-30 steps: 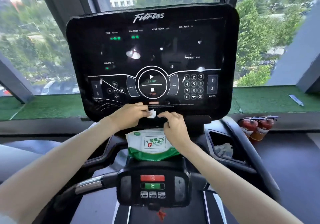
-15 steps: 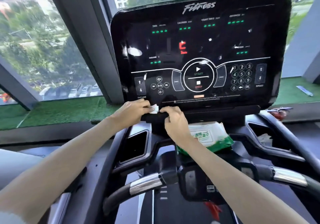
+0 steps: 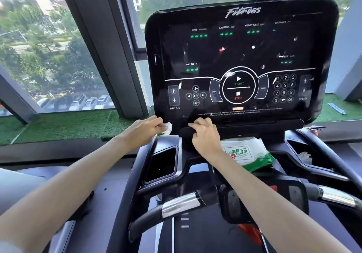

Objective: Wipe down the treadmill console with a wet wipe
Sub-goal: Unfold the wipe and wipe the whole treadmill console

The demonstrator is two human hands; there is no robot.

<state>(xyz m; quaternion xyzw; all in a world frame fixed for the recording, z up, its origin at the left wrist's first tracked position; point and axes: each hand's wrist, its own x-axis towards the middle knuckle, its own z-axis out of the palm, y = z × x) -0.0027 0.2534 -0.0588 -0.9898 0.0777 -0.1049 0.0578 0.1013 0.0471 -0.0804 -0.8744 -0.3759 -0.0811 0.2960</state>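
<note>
The wet wipe [image 3: 168, 128] is a small, crumpled white scrap, mostly hidden in the left hand [image 3: 144, 130], whose fingertips pinch it closed at the lower left corner of the treadmill console [image 3: 242, 60]; the console is glossy black, lit with green dashes and smudged with pale flecks; the right hand [image 3: 204, 135] rests just beside, fingers curled over the dark ledge below the screen, holding nothing I can see; a green-and-white wipe packet [image 3: 247, 154] lies behind that wrist.

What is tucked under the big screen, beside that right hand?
A white-and-green wet wipe pack lies under the console, right of the right hand. The console's ledge covers its far edge.
</note>
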